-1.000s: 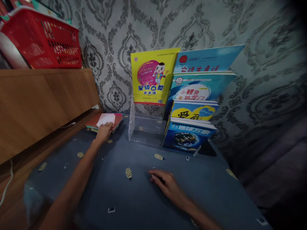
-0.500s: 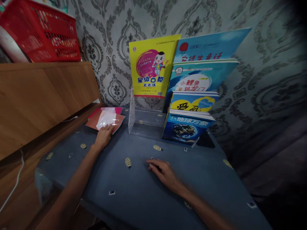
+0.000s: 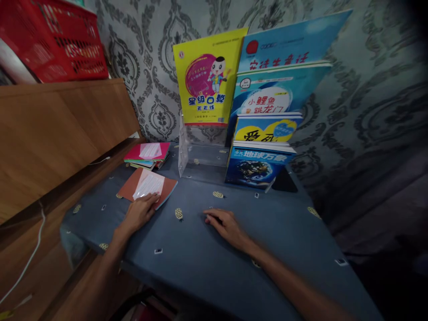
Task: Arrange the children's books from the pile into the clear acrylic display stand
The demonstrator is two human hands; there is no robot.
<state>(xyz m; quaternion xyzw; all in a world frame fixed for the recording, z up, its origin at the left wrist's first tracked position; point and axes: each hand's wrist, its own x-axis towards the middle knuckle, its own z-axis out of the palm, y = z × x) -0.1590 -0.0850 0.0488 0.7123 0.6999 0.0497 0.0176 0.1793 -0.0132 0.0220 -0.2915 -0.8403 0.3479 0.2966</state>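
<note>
On the left of the table, my left hand point(image 3: 142, 211) grips the near edge of a thin brown-orange book point(image 3: 129, 183), with its fingers over the top and its thumb out of sight. A white sheet with print lies across that cover. Just behind is a stack of books with a pink one point(image 3: 163, 150) on top. My right hand point(image 3: 229, 227) rests on the tablecloth, holding nothing, its fingers loosely bent and thumb a little apart. Beyond it stands a clear acrylic book stand point(image 3: 182, 149), with a yellow workbook point(image 3: 205, 80) at its back and a blue earth book point(image 3: 256, 167) in front on the right.
Blue and yellow books point(image 3: 267, 129) stand in stepped rows on the stand's right side. A dark flat object point(image 3: 284, 180) lies beside them. At left, a wooden cabinet point(image 3: 63, 133) carries a red basket point(image 3: 73, 44). The tablecloth point(image 3: 200, 263) has a pineapple print.
My left hand has drawn the brown-orange book off the stack towards me, uncovering the pink book. My right hand stays in place on the table. The view has tilted slightly down.
</note>
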